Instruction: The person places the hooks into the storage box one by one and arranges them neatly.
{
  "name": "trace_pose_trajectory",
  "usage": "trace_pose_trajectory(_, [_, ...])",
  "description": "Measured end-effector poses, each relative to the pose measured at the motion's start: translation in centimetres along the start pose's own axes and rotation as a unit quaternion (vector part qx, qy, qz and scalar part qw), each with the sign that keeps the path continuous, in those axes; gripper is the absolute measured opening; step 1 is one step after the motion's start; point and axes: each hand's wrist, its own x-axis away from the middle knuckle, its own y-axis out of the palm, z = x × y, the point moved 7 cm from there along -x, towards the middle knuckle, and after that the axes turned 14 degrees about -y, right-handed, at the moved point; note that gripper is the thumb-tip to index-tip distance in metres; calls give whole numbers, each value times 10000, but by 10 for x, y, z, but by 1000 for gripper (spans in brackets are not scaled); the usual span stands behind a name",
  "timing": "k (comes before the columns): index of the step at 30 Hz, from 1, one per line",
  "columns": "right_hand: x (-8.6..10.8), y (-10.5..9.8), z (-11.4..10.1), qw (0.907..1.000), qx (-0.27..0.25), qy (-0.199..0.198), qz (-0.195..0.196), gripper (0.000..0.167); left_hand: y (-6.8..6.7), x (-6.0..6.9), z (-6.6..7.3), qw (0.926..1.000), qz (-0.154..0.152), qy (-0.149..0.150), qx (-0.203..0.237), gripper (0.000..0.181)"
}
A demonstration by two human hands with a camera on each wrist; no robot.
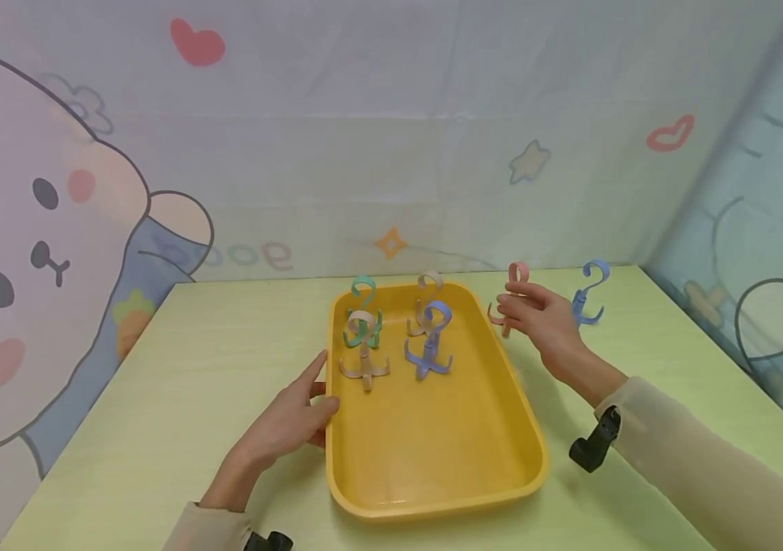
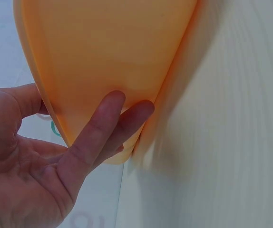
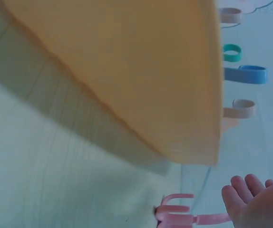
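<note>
- Right sleeve, pale, is lying nearest the head camera, slanting in from the lower right corner.
- Backdrop cloth (image 1: pixel 363 153) is hanging behind everything, carrying a large printed bear at left, plus hearts and stars.
- Table (image 1: pixel 226 344), pale green-yellow, is spreading beneath the work.
- Yellow tray (image 1: pixel 432 451) is sitting on the table between both hands, carrying four claw-footed hooks toward its far end.
- Left sleeve (image 1: pixel 205 528) is showing at the bottom edge, left of the tray.
- Right hand (image 1: pixel 548 320) is hovering just right of the tray's far end, fingers loosely extended in front of the pink hook, thumb standing apart; cannot tell whether fingertips are touching it.
- Left hand (image 1: pixel 288 421) is gripping the tray's left side, thumb at the rim, other fingers lying against the outer wall.
- Violet-blue hook (image 1: pixel 430 350) is standing in the tray, front right of the group.
- Front beige hook (image 1: pixel 365 360) is standing at its left.
- Green hook (image 1: pixel 362 329) is standing behind that one, partly covered.
- Rear beige hook (image 1: pixel 419 312) is standing behind the violet-blue one.
- Pink hook (image 3: pixel 177 219) is standing outside the tray, near its far right side.
- Blue hook (image 1: pixel 579 300) is leaning beyond the right hand, lower part partly hidden.
- Black wrist device (image 1: pixel 594 444) is sitting on the right cuff.
</note>
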Motion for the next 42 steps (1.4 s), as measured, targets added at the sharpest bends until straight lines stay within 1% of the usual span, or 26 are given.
trace_pose_trajectory(4, [-1,-9,9,9996,-74,-10,286,56,-1,-1,0,10000,47,-37,31,82])
trace_pose_trajectory(8, [-2,-15,16,9992,26,13,398,56,-1,-2,0,9999,97,-63,28,82])
trace_pose_trajectory(17, [-4,-21,24,9989,-9,90,462,63,-1,-2,1,9999,110,-83,69,82])
trace_pose_trajectory(24, [-5,-26,30,9978,337,173,535,54,-1,-1,0,9998,129,-109,82,82])
trace_pose_trajectory(32, [-9,-29,37,9969,547,182,531,57,-1,0,0,9998,114,-122,117,83])
trace_pose_trajectory(36, [-11,-28,39,9972,504,177,525,60,-1,-1,0,9998,113,-110,110,84])
trace_pose_trajectory(42, [-12,-28,41,9980,298,207,526,68,-1,0,1,9998,96,-94,123,83])
